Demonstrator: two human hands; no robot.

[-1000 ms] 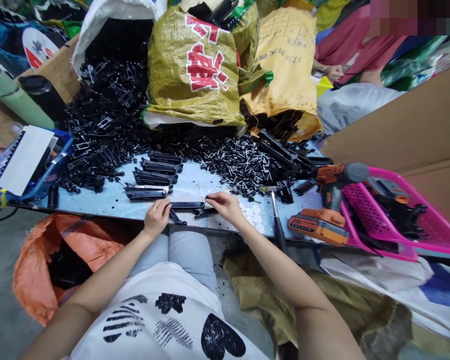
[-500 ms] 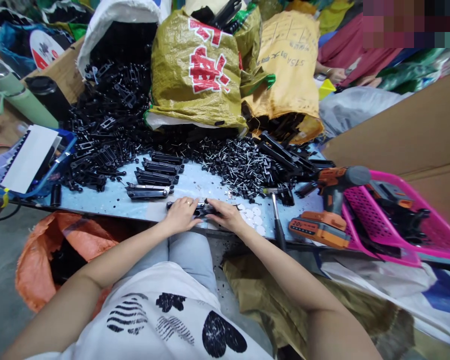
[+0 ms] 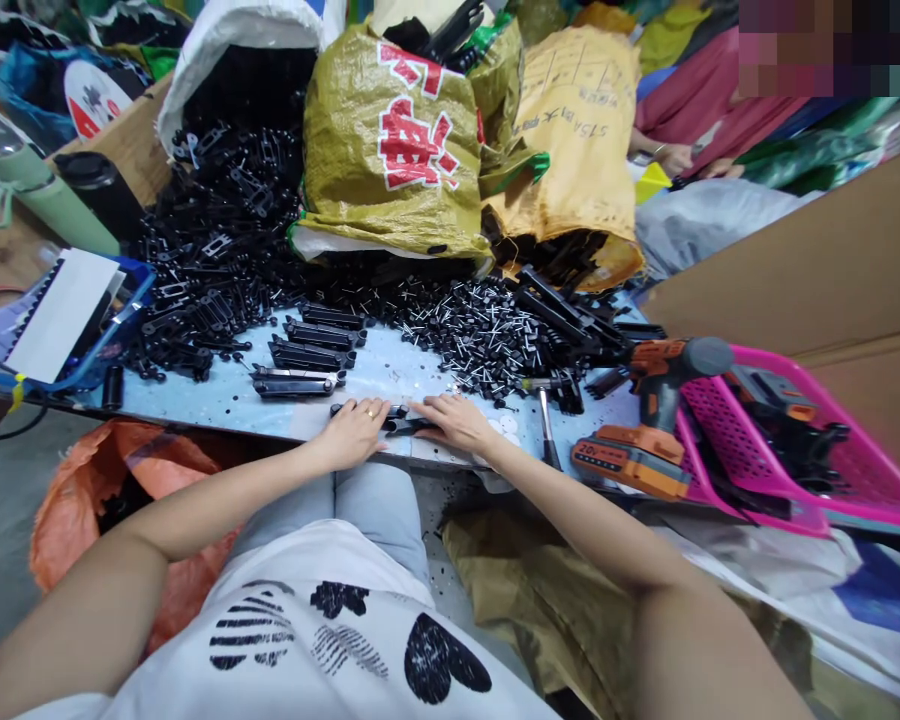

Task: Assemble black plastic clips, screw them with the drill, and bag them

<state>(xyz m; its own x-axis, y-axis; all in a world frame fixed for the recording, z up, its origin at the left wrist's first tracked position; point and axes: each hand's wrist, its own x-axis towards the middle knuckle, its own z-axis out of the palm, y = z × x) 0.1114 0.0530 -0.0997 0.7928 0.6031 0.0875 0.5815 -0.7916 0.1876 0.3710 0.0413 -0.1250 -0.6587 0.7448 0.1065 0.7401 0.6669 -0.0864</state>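
A long black plastic part (image 3: 399,421) lies at the near edge of the pale blue table (image 3: 390,370). My left hand (image 3: 356,430), a ring on one finger, lies palm down over its left half, fingers pressed on it. My right hand (image 3: 456,420) rests on its right end, fingers curled and pinching it. Just beyond, several assembled black bars (image 3: 311,352) lie in a row. A heap of small black pins with metal tips (image 3: 480,335) spreads behind my right hand. White discs (image 3: 506,428) lie beside that hand.
An orange cordless drill (image 3: 649,420) and a hammer (image 3: 546,425) lie to the right, beside a pink basket (image 3: 810,440). Yellow sacks (image 3: 390,140) and a pile of black parts (image 3: 210,230) fill the back. A blue tray (image 3: 67,320) stands left. Another person sits far right.
My left hand slid right along the black part and now lies flat on it, close to my right hand. My right hand lowered onto the part's end.
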